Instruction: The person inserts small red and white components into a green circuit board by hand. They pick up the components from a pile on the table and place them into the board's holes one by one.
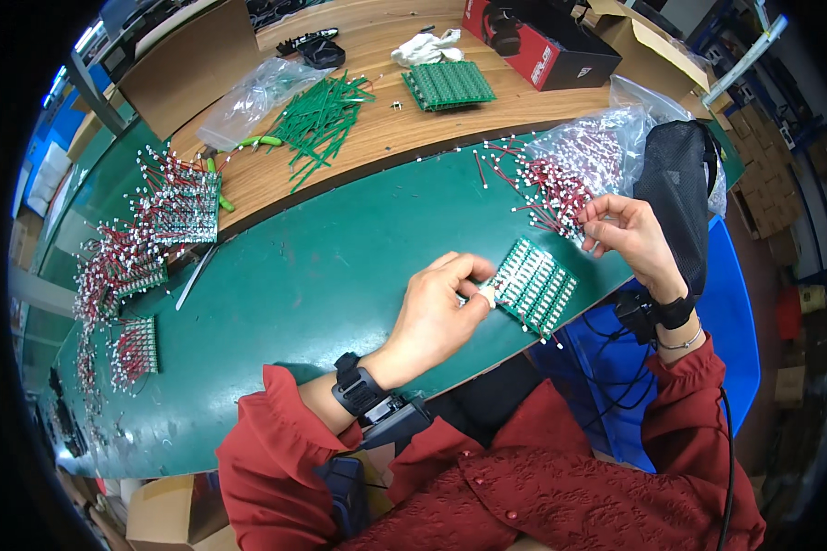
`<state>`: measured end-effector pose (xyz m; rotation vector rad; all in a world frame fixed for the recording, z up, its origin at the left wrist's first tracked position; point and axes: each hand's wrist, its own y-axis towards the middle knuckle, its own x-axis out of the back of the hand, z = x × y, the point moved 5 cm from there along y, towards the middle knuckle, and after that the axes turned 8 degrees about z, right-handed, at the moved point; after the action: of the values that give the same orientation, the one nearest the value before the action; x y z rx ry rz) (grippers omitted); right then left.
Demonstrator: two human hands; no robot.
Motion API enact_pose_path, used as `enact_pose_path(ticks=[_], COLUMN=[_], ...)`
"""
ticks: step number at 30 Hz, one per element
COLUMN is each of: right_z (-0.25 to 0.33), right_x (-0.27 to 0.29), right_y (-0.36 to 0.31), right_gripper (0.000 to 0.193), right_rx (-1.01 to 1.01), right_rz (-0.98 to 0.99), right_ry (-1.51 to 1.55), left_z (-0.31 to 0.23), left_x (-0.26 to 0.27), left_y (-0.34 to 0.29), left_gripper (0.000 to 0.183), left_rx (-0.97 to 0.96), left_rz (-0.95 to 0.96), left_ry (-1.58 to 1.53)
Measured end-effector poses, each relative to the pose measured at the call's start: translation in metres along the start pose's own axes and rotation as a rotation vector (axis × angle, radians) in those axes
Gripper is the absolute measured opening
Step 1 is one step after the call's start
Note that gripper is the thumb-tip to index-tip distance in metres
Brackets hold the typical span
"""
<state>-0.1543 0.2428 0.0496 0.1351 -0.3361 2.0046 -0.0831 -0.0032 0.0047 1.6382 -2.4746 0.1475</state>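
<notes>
A green circuit board panel [535,286] with rows of white connectors lies tilted on the green mat in front of me. My left hand [441,312] is closed at the panel's left edge, thumb and forefinger pinched there; something whitish shows at the thumb tip. Over the near side of a pile of red wire leads [553,188] with white plugs, my right hand [636,241] has its thumb and forefinger pressed together. It seems to pinch a lead among them, though the fingertips partly hide it. Some leads spill from a clear plastic bag [606,138].
Wired boards [188,207] with tangled red leads crowd the left side, beside tweezers [196,277]. Green strips [326,119], green-handled pliers [225,188], stacked bare panels [448,84] and a red-black box [538,46] occupy the wooden shelf. A black pouch [675,193] stands right, above a blue chair [730,321].
</notes>
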Motion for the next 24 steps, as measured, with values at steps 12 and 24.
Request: enact_pose_path(ticks=[12,24], right_z=[-0.02,-0.005], right_x=[-0.016,-0.027], right_y=[0.007,0.002], right_gripper=[0.011,0.009], right_rx=[-0.1,0.067], right_rz=[-0.024,-0.074], right_ry=[-0.279,-0.36], left_z=[-0.004,-0.001], left_x=[-0.005,-0.005], left_y=[-0.002,-0.001], left_gripper=[0.036,0.031], left_rx=[-0.242,-0.224], left_rz=[0.057,0.049], left_ry=[0.147,0.109])
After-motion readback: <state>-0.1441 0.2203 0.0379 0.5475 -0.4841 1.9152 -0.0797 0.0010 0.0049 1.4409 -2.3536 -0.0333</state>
